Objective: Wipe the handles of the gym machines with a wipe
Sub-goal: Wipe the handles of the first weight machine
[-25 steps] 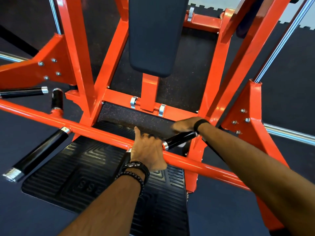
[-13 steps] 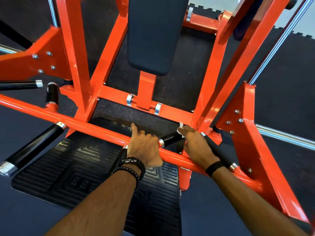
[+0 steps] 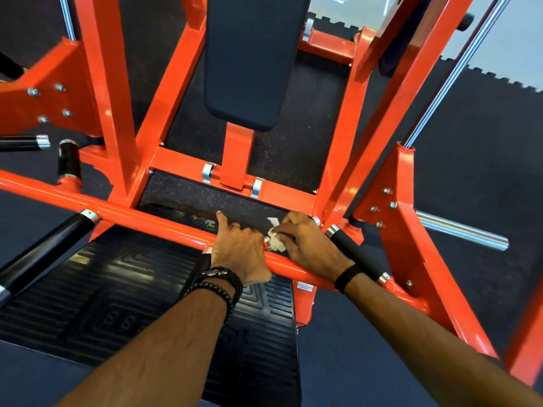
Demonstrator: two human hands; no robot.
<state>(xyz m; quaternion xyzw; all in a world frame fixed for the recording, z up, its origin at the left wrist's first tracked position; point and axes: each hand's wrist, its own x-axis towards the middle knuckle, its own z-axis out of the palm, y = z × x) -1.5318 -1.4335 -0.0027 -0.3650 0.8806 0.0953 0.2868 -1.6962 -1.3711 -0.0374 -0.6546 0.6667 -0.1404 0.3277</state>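
Note:
An orange gym machine has a crossbar (image 3: pixel 164 223) with several black handles. My left hand (image 3: pixel 239 251) grips the crossbar near its middle, index finger stretched forward. My right hand (image 3: pixel 308 245) wraps a crumpled white wipe (image 3: pixel 276 243) around a short black handle just right of my left hand; the hand and wipe hide that handle almost fully. Another black handle (image 3: pixel 357 255) with chrome end caps runs just right of my right hand. Further black handles lie at the left (image 3: pixel 50 245) and far left (image 3: pixel 20 143).
A black ribbed foot plate (image 3: pixel 123 295) lies below the crossbar. A dark padded rest (image 3: pixel 249 60) stands ahead, between orange frame posts. Chrome weight pegs (image 3: pixel 461 235) stick out at the right. Dark rubber flooring surrounds the machine.
My right hand pulled back from the handle's far end to its near end beside my left hand, with the wipe now bunched there. My left hand stayed gripping the crossbar.

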